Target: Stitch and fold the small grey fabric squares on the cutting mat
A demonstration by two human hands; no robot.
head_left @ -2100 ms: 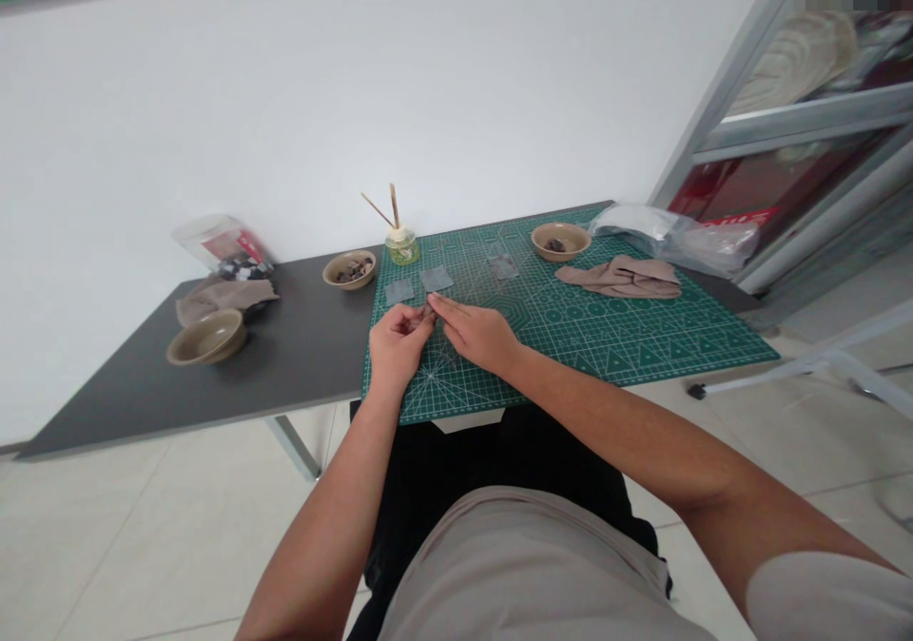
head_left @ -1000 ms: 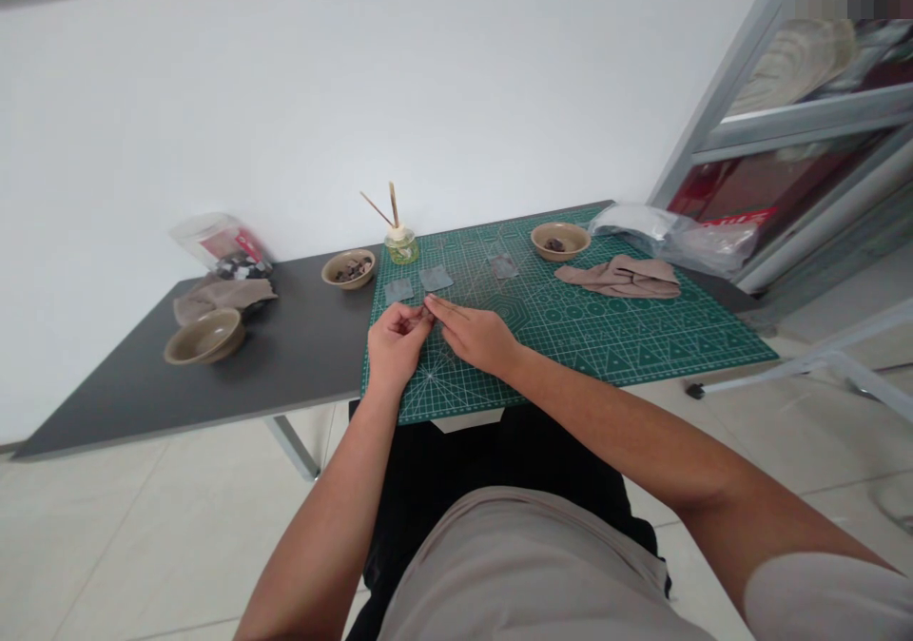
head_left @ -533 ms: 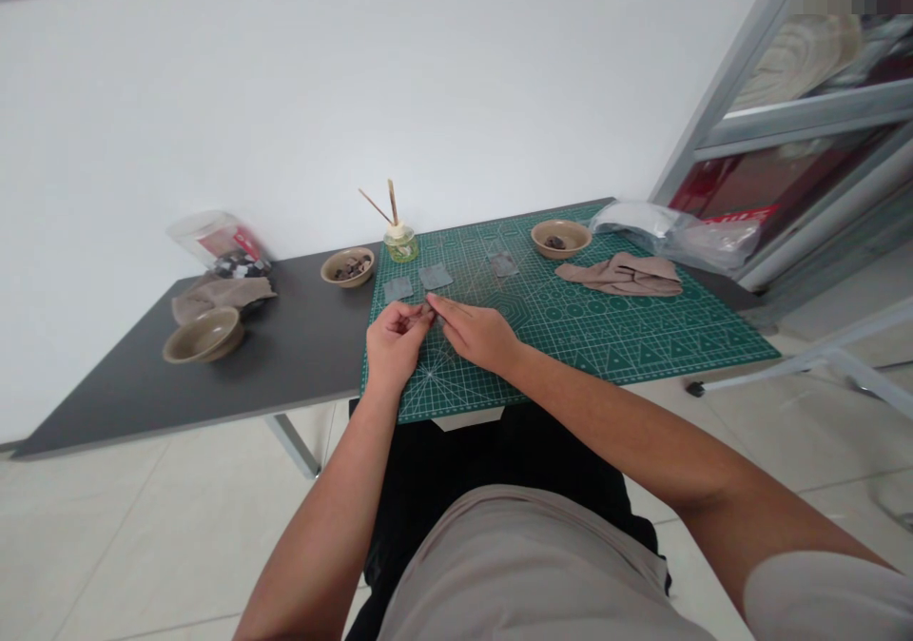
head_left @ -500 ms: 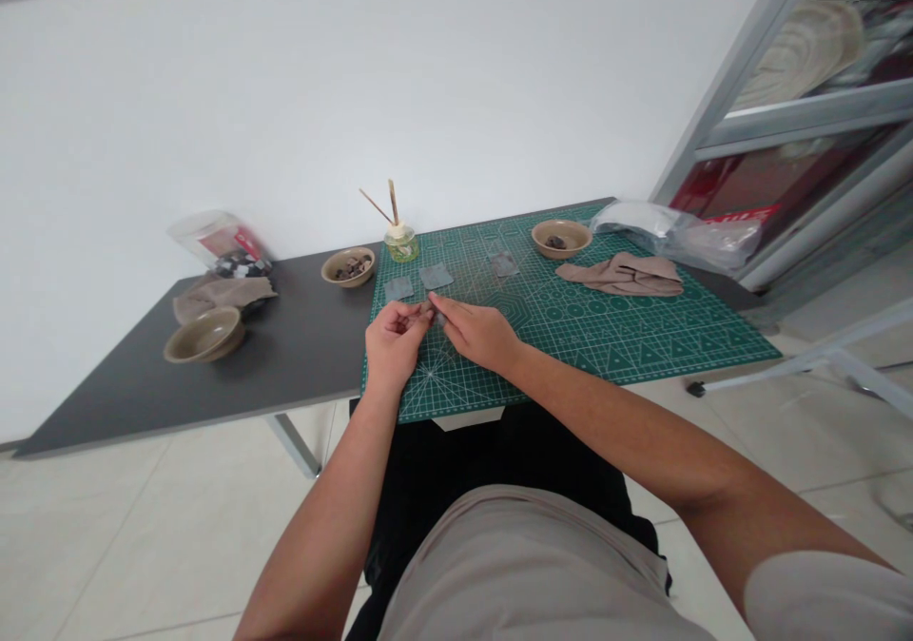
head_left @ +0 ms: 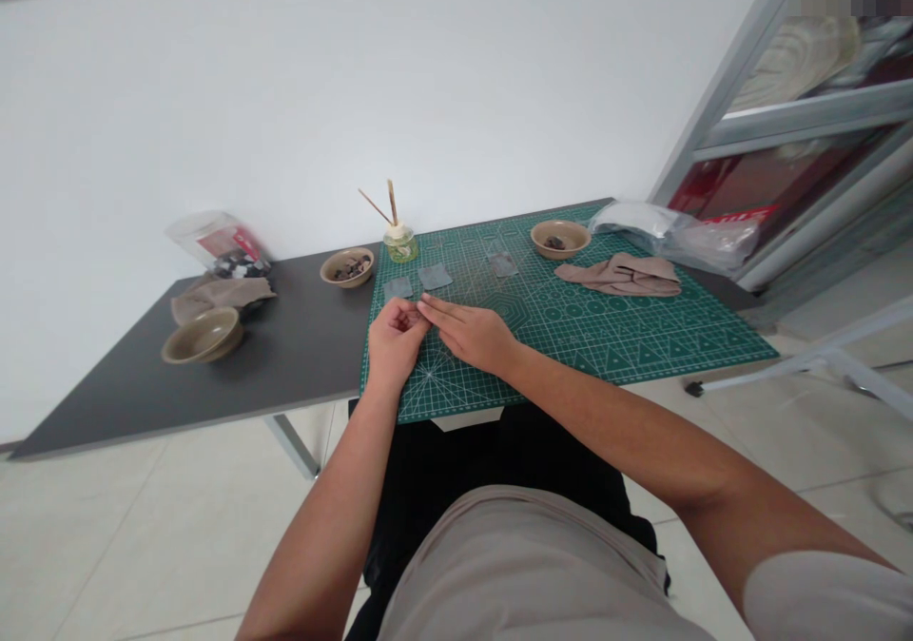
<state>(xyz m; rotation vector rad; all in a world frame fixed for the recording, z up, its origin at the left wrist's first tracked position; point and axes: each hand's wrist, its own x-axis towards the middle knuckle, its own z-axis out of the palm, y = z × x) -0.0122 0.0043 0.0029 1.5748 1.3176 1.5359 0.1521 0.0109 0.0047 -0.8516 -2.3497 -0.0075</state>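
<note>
Above the near left part of the green cutting mat, my two hands meet at the fingertips. My left hand is closed in a pinch, its fingers curled. Reaching in from the right, my right hand presses its fingers together against the left fingertips. Whatever small thing is between them is hidden by the fingers. Just beyond lie two grey square sheets, a left one and a right one. A third greyish sheet, smudged brown, lies farther right.
A bowl of small dark pieces stands beside a reed diffuser. Another bowl and a brown cloth sit right, near a plastic bag. At left are a bowl, a cloth and a clear bag.
My right fingertips have shifted slightly left over the left ones. A small grey bit visible between the hands earlier is now covered.
</note>
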